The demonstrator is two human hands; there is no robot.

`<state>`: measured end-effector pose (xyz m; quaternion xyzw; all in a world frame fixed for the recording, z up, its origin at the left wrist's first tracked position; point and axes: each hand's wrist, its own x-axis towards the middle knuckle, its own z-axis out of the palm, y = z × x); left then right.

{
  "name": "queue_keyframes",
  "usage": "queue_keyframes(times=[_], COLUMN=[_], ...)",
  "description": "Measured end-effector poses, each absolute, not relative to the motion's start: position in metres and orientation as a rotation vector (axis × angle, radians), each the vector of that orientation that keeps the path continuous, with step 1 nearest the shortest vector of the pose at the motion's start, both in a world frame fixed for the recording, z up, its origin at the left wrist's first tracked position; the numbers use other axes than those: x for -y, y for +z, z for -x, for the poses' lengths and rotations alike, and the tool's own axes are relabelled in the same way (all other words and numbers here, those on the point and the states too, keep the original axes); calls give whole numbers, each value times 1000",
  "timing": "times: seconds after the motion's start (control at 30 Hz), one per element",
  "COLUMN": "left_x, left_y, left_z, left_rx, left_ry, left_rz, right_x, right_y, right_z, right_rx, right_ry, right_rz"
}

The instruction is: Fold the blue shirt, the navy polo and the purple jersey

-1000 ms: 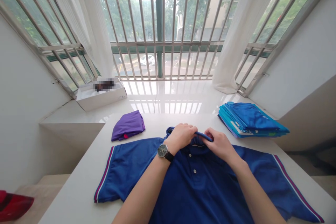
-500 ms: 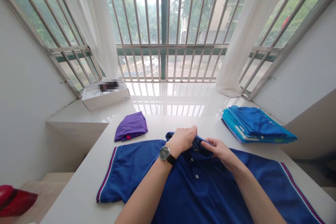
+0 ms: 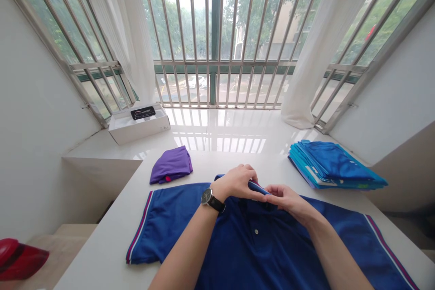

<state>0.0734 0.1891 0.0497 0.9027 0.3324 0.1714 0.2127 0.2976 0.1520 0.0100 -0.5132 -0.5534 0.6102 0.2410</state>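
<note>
Both hands were close together at the top of the work, narrowly closed on the collar point(image 3: 257, 186) of a blue polo shirt point(image 3: 258, 253). The left hand point(image 3: 236, 182) gripped the dark blue collar between thumb and bent fingers, and a black-strapped wristwatch point(image 3: 211, 200) sat on that wrist. The right hand point(image 3: 288, 200) came in from the other side, its fingertips point(image 3: 272, 190) pinching the collar's far end, just beside the left hand's fingers. The shirt lay flat and face up on the white worktop point(image 3: 102, 253), directly under both hands and forearms, with its collar toward the window and its placket buttons point(image 3: 256, 231) just below the hands. One short sleeve point(image 3: 166, 224), edged with a striped trim, spread out past the left hand, and the other sleeve point(image 3: 369, 240) reached out past the right hand. Beyond the left hand, a folded purple garment point(image 3: 171, 165) lay on the worktop, a bit of red showing at its lower edge. Beyond the right hand stood a stack of folded blue shirts point(image 3: 331, 166). Farther ahead and left of the hands, a white box point(image 3: 138, 129) sat on a glossy white window ledge point(image 3: 220, 129), below barred windows point(image 3: 215, 31) with white curtains point(image 3: 316, 45) hanging at the sides. A red object point(image 3: 16, 258), too cut off to name exactly, lay low and well left of the hands.
</note>
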Motion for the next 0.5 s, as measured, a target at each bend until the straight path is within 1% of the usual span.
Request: queue_keyframes(times=[0.13,0.3,0.5], left_x=[-192,-190,-186], left_y=[50,56,61], left_z=[-74,-74,-73], left_rx=[-873,-913,-914], left_ry=[479,420,322], left_rz=[-2486,-2449,-2305], right_x=[-154,-151,-149], right_y=[5,11,14], right_z=[-298,-298,-295], right_rx=[1514,1497,1492], right_ry=[1636,1636,1605], right_rz=[1338,1216,1222])
